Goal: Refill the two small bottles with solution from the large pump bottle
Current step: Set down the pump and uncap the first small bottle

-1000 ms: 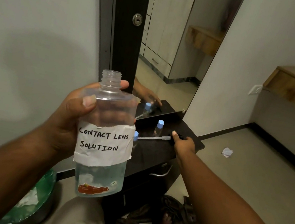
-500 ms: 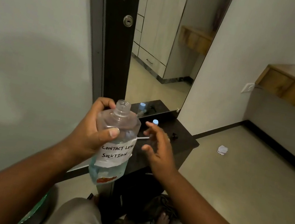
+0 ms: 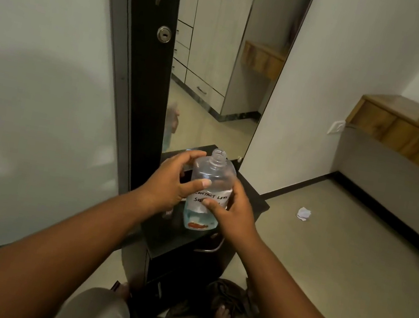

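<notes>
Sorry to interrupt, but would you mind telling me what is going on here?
A person holds a clear bottle in both hands over a dark cabinet in front of a mirror. The left hand wraps its side and the right hand grips it across the handwritten label. The neck is open, with no pump on it, and only a little bluish liquid sits at the bottom. No small bottles are in view.
</notes>
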